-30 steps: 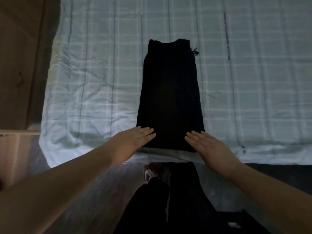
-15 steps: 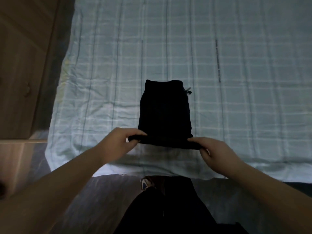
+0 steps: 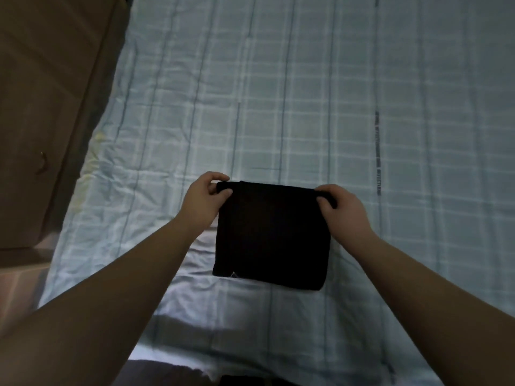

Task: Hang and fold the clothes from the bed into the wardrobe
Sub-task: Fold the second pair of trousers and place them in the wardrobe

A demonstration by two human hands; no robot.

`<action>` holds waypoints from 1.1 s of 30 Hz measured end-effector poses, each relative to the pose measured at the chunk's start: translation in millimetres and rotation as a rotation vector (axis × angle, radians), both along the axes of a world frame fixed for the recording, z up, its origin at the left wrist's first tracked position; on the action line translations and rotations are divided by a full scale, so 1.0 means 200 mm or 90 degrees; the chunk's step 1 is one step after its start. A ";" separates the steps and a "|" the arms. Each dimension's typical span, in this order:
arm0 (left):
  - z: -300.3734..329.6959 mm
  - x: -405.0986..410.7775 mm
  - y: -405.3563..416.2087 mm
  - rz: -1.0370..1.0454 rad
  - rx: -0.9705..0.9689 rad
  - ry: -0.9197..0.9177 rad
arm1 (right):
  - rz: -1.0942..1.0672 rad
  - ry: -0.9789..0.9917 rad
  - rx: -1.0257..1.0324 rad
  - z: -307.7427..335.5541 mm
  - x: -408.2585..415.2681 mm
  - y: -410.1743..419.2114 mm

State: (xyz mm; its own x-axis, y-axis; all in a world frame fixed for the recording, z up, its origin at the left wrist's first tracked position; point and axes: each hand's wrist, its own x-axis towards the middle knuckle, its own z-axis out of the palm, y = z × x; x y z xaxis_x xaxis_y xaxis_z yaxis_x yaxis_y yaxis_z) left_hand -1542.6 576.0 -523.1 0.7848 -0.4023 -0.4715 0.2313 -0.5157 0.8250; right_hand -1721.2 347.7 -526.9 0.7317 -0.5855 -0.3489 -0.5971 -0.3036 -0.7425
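Fingers of the left hand are curling over the far left corner of the black garment, thumb underneath, pinching the cloth; I am seeing the right hand doing the same at the far right corner, its fingers wrapping over the folded edge and its thumb pressing from the near side; both hands are clamping on that edge, one at each end. The garment is lying folded into a compact, roughly square block on the bed, near the bed's close edge and towards its left half; its near edge is resting flat on the pale checked sheet; I am reading both forearms as bare and reaching in from below; a brown wooden surface is standing along the bed's left side.
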 end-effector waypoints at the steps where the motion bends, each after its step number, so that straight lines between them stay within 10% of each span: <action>1: -0.06 0.02 -0.03 0.006 0.025 -0.005 | -0.011 0.014 0.005 -0.06 0.04 -0.02; 4: -0.22 0.03 -0.09 -0.007 0.145 -0.053 | -0.038 0.086 0.021 -0.22 0.10 -0.05; 8: -0.28 -0.11 -0.08 -0.168 0.242 -0.410 | -0.056 0.030 -0.125 -0.26 0.04 0.06; 11: -0.29 -0.29 -0.06 -0.374 0.241 -0.534 | 0.137 -0.057 -0.307 -0.25 -0.02 0.19; 15: -0.40 -0.39 -0.03 -0.433 0.360 -0.483 | 0.325 0.038 -0.355 -0.36 -0.05 0.33; 27: -0.58 -0.30 -0.06 -0.432 0.371 -0.461 | 0.305 0.058 -0.326 -0.54 0.00 0.26; 33: -0.40 -0.34 0.00 -0.213 0.269 -0.332 | -0.067 -0.023 -0.053 -0.33 -0.10 0.27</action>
